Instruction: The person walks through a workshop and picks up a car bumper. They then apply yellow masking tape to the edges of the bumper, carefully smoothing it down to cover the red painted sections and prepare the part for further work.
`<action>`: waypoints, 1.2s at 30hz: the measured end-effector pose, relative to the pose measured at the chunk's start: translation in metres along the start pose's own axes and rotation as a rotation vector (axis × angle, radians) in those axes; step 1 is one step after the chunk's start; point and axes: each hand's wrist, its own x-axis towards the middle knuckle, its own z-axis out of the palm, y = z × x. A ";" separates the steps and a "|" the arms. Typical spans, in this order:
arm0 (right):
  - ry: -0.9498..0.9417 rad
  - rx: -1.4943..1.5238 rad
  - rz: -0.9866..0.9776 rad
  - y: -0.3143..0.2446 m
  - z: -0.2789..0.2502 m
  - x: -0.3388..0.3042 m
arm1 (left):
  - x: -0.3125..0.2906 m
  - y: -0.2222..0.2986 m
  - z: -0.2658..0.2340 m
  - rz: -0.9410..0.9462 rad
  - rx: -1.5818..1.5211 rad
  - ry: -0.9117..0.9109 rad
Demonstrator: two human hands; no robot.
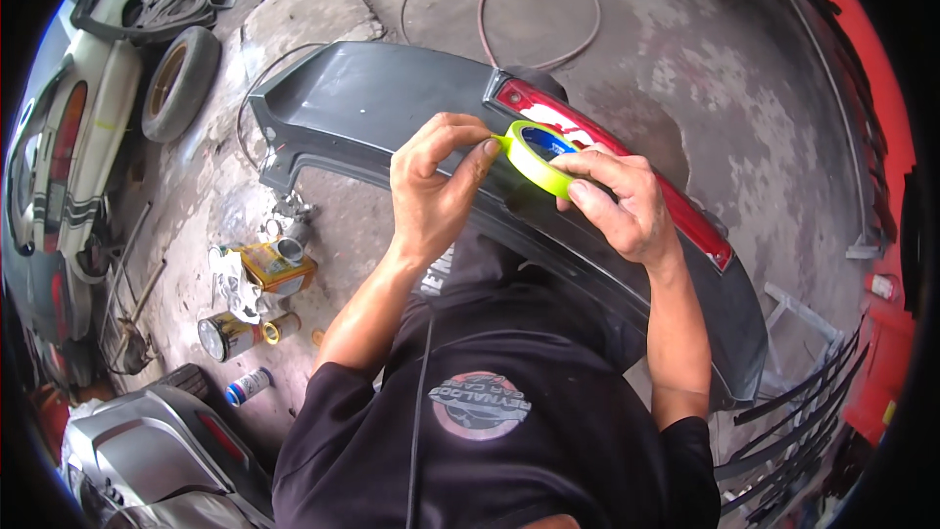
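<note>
Nearest us, our black shirt (587, 377). Left to right: dark panel (382, 88) beneath both hands; our left hand (437, 184) pinching a loose end (503, 141) of tape between thumb and forefinger; yellow-green tape roll (537, 173) between the hands, above the panel; our right hand (627, 206) pinching the roll's near right rim; red light strip (693, 220) on the panel. We judge the roll light, ring stiff, tape thin, soft, sticky; best held by rim.

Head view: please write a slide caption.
Left hand pinches tape end, right hand holds the yellow roll, above a dark panel.
</note>
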 end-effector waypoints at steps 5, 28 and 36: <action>0.200 -0.396 -0.119 0.002 0.006 0.009 | -0.003 0.013 -0.004 0.158 0.092 0.080; 0.297 -0.311 -0.047 -0.001 0.023 0.019 | -0.042 0.008 -0.089 0.111 0.188 0.513; 0.045 -0.767 -0.318 -0.005 0.061 0.036 | -0.062 -0.045 -0.188 -0.239 0.353 0.719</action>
